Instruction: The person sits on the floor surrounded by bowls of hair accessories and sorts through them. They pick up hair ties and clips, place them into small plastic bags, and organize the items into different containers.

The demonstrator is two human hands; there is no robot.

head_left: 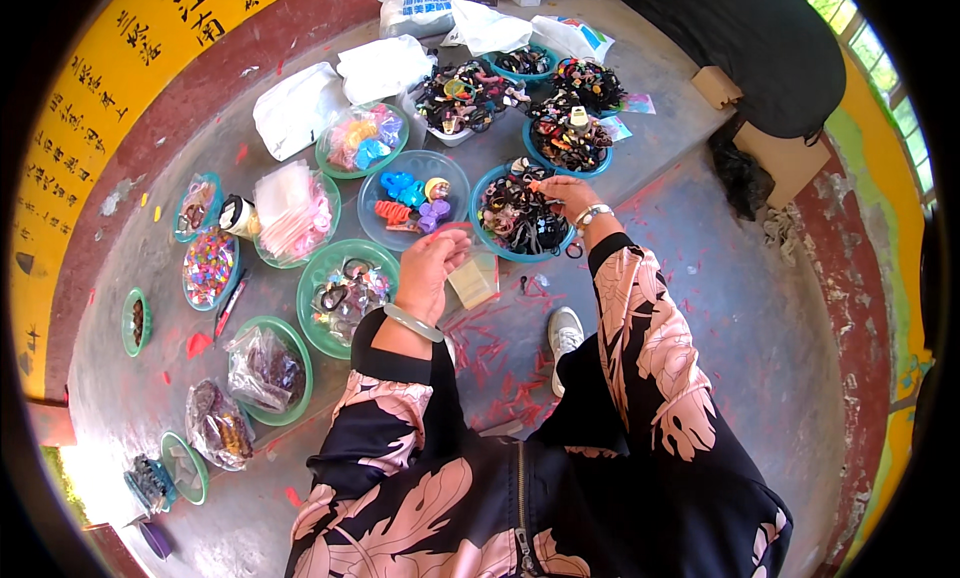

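Note:
My left hand, with a pale bangle at its wrist, is closed with curled fingers. A clear plastic bag with a cream card hangs beside its fingers, and the hand seems to pinch the bag's upper edge. My right hand, wearing a bracelet, reaches over the right rim of a blue bowl. Its fingertips are pinched together above dark hair ties heaped in that bowl; what they hold is too small to make out. Left of the bowl, a clear blue basin holds blue, red and purple hair claws.
Green bowls of hair accessories and pink packets stand at left, with a bowl of colourful small pieces. More hair-tie bowls and white bags lie beyond. Red scraps litter the floor around my shoe.

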